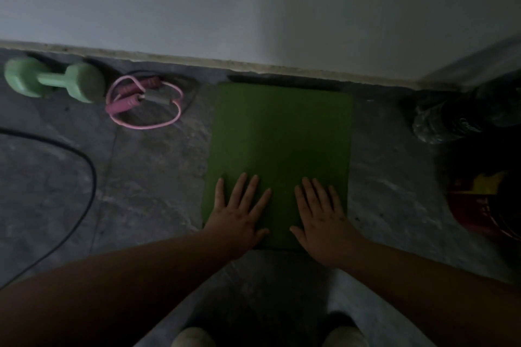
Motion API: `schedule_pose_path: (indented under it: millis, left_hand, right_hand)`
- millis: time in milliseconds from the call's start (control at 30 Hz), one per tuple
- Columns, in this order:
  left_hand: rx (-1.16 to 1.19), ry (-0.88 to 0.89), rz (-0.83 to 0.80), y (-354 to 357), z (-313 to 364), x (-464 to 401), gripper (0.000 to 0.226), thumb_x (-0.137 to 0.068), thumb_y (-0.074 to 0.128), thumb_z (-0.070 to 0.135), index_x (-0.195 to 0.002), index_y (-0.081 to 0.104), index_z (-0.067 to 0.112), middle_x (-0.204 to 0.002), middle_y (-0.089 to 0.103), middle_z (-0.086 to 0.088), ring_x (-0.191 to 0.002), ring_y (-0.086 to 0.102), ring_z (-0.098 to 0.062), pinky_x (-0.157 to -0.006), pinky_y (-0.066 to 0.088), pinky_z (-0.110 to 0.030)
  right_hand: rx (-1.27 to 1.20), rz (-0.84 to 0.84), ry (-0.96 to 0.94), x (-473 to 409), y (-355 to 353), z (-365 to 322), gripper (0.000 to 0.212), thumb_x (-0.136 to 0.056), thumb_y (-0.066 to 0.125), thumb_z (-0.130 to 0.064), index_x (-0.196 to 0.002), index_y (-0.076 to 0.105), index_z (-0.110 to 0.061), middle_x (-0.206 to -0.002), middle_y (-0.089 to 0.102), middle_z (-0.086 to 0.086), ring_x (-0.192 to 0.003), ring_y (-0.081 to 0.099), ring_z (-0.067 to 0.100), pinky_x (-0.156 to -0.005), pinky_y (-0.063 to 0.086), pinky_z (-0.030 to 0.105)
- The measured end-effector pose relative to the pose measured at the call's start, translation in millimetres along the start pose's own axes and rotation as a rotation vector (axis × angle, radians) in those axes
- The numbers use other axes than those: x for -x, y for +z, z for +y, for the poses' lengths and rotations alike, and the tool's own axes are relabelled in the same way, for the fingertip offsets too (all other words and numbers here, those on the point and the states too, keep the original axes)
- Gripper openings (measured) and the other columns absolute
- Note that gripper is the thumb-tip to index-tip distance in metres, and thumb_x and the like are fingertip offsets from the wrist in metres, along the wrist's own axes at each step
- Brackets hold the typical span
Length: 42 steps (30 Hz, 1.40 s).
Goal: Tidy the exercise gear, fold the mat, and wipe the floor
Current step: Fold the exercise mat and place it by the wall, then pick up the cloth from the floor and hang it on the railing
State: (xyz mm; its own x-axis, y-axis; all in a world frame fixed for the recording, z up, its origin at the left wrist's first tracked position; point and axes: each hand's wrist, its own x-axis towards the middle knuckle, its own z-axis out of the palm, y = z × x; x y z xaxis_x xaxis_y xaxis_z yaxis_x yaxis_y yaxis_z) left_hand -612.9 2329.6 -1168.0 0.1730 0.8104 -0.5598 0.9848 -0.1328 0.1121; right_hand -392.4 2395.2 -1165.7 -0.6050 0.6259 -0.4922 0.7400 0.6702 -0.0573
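The green exercise mat [280, 149] lies on the grey stone floor [146, 177], already down to a compact rectangle with its far edge close against the foot of the wall [253, 8], so I would judge the folding done or all but done; I cannot make out the layers in this dim light. Both hands are spread flat on its near end, palms down and fingers splayed wide, gripping nothing: the left hand [239, 211] over the near left corner, the right hand [321, 220] over the near right part, thumbs pointing toward each other with a strip of mat between them. It looks like pressing the fold flat. To the left, along the same wall edge of the floor, the pale green dumbbell [53, 80] sits near the far left corner of the view, and just beside it the pink skipping rope [143, 103] lies loosely coiled with its handles crossed on top, well apart from the mat. That gear seems lined up along the wall, so the tidying appears largely seen to. A dark cable [84, 177] curves across the floor on the left. On the right, near the wall corner, stands something dark that may be a bottle [451, 121], and nearer, a red and yellow object [485, 200] too dark to name. No cloth or mop shows, so the wiping looks yet to come.
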Motion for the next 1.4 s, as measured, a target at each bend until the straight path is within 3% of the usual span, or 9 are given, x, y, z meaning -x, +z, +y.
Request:
schedule_pose_path:
  millis: [167,300,367,467,700,900,1100,1233,1400]
  left_hand:
    - [0.000,0.013,-0.113,-39.2,-3.9,-10.9,0.091,-0.086,0.037,0.076,-0.155,-0.002,0.031,-0.164,-0.007,-0.011,-0.149,-0.006,-0.038,-0.108,0.006,-0.071]
    - [0.183,-0.109,0.068,-88.7,-26.3,-36.1,0.090,-0.082,0.052,0.073,-0.151,0.020,0.024,-0.155,0.022,-0.011,-0.143,0.022,-0.032,-0.110,0.030,-0.055]
    - [0.137,-0.114,0.202,-103.0,-46.6,-48.5,0.100,-0.079,0.060,0.069,-0.154,0.009,0.027,-0.161,0.013,-0.012,-0.148,0.012,-0.033,-0.117,0.018,-0.053]
    - [0.137,-0.132,0.145,-108.6,-72.6,-65.8,0.116,-0.075,0.062,0.072,-0.153,-0.015,0.034,-0.162,-0.018,-0.007,-0.149,-0.017,-0.032,-0.117,-0.006,-0.053]
    - [0.171,-0.183,-0.021,-107.2,-73.4,-84.7,0.121,-0.073,0.070,0.065,-0.153,-0.016,0.033,-0.161,-0.023,-0.006,-0.148,-0.020,-0.030,-0.116,-0.002,-0.053]
    - [0.180,-0.202,-0.017,-111.2,-73.4,-83.0,0.119,-0.074,0.072,0.062,-0.155,-0.011,0.033,-0.162,-0.019,-0.002,-0.149,-0.015,-0.028,-0.118,0.003,-0.054]
    - [0.232,-0.260,-0.078,-107.2,-50.3,-33.5,0.075,-0.094,0.054,0.042,-0.156,0.015,0.026,-0.164,0.011,-0.007,-0.150,0.012,-0.031,-0.118,0.025,-0.051]
    - [0.324,-0.311,-0.094,-146.9,-30.6,54.6,0.062,-0.090,0.055,0.036,-0.147,0.038,0.016,-0.146,0.047,-0.014,-0.137,0.037,-0.034,-0.112,0.036,-0.045]
    - [0.639,-0.441,0.003,-256.8,-2.9,186.9,0.050,-0.090,0.055,0.025,-0.139,0.049,0.017,-0.135,0.058,-0.015,-0.121,0.056,-0.033,-0.102,0.046,-0.041]
  right_hand:
    - [-0.049,-0.039,-0.006,-21.6,-34.9,11.3,0.085,-0.079,0.041,-0.072,-0.142,0.043,-0.016,-0.151,0.040,0.014,-0.132,0.043,0.037,-0.100,0.041,0.055]
    - [-0.245,0.122,0.084,-45.7,-79.3,37.0,0.068,-0.091,0.055,-0.057,-0.144,0.038,-0.019,-0.152,0.035,0.010,-0.137,0.035,0.030,-0.112,0.034,0.045]
    - [-0.142,0.183,0.083,-52.8,-92.3,45.6,0.079,-0.089,0.058,-0.057,-0.152,0.026,-0.023,-0.161,0.020,0.011,-0.147,0.020,0.033,-0.117,0.024,0.050]
    - [-0.098,0.020,0.142,-65.5,-99.8,52.7,0.110,-0.084,0.061,-0.065,-0.157,-0.009,-0.022,-0.164,-0.020,0.011,-0.151,-0.013,0.033,-0.120,0.004,0.052]
    - [-0.136,-0.211,0.204,-95.3,-98.7,56.4,0.125,-0.078,0.069,-0.064,-0.156,-0.016,-0.016,-0.162,-0.025,0.016,-0.150,-0.016,0.035,-0.123,0.006,0.052]
    - [-0.210,-0.216,0.183,-93.1,-104.5,66.3,0.119,-0.080,0.072,-0.057,-0.158,-0.009,-0.018,-0.164,-0.019,0.012,-0.152,-0.011,0.032,-0.122,0.007,0.047]
    - [-0.410,-0.100,0.226,-46.7,-128.7,53.4,0.077,-0.093,0.061,-0.023,-0.156,0.020,-0.007,-0.164,0.013,0.018,-0.150,0.018,0.033,-0.122,0.015,0.039]
    - [-0.569,-0.103,0.268,24.6,-184.1,22.6,0.066,-0.093,0.059,-0.016,-0.151,0.031,0.000,-0.154,0.034,0.023,-0.141,0.036,0.036,-0.117,0.026,0.035]
    - [-0.648,-0.086,0.329,120.4,-309.7,-20.5,0.063,-0.090,0.057,-0.015,-0.149,0.035,-0.007,-0.149,0.042,0.020,-0.136,0.042,0.034,-0.113,0.035,0.037]
